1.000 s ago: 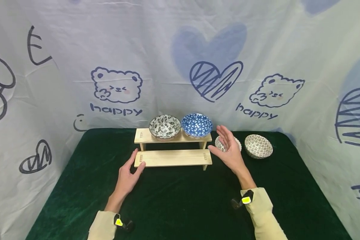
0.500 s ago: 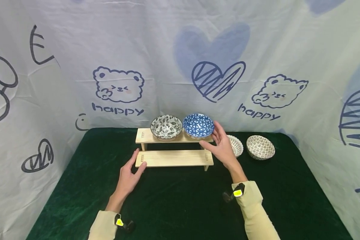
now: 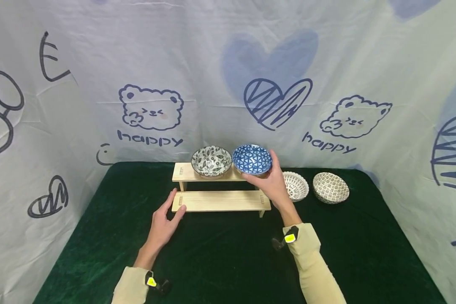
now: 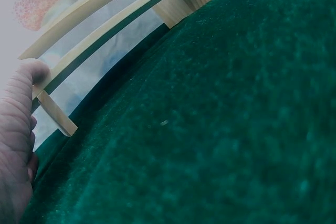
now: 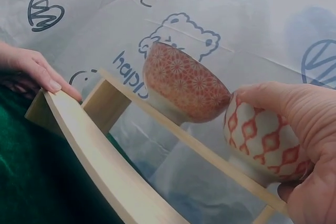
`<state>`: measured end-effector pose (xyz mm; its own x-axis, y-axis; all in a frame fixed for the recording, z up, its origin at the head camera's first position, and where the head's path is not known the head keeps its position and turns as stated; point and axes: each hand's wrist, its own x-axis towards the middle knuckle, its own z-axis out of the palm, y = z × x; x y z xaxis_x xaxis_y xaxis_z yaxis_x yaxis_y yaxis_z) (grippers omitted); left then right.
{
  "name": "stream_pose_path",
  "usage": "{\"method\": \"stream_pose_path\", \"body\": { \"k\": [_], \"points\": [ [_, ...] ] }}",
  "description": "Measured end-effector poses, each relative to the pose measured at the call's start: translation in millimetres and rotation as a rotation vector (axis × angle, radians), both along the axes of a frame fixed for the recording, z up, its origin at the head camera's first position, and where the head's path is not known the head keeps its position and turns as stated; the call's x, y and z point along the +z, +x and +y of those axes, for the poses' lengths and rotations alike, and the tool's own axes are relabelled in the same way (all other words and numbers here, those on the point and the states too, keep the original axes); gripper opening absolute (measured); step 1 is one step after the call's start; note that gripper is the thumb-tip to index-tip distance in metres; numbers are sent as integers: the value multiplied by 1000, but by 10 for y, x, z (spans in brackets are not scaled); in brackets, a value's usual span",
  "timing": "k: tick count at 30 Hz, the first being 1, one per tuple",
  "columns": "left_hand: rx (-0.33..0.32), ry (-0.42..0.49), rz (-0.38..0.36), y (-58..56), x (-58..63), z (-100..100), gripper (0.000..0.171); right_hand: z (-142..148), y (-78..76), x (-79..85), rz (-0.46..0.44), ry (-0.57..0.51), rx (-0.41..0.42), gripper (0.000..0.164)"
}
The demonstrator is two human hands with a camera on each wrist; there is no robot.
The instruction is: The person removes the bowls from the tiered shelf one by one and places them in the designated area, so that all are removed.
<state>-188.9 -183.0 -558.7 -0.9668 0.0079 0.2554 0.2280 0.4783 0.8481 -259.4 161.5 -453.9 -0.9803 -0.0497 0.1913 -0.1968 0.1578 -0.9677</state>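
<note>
The right hand (image 3: 273,182) grips the blue-patterned bowl (image 3: 252,159) around its side—sound for likely slick, breakable ceramic—while the left hand (image 3: 163,223), fingers extended, touches the wooden stand (image 3: 220,200).

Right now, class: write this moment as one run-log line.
left hand: touches lower shelf, left end | right hand: grips blue-lined bowl | upper shelf: leaf-patterned bowl | table: white bowl, brown-patterned bowl

Head view: high, forward-down; wrist views: low, close; all share wooden stand (image 3: 220,201).
</note>
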Motion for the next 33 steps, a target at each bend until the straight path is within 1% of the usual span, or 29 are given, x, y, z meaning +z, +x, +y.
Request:
{"method": "stream_pose_path", "body": {
  "k": [7, 21, 33],
  "points": [
    [-3, 4, -6, 5, 1, 4, 71, -35, -31, 19, -8, 27, -46, 123],
    [-4, 4, 7, -10, -18, -6, 71, -78, -10, 39, -50, 76, -130, 120],
    [-4, -2, 5, -11, -25, -3, 72, -96, 6, -11, 16, 93, -212, 117]
  ]
}}
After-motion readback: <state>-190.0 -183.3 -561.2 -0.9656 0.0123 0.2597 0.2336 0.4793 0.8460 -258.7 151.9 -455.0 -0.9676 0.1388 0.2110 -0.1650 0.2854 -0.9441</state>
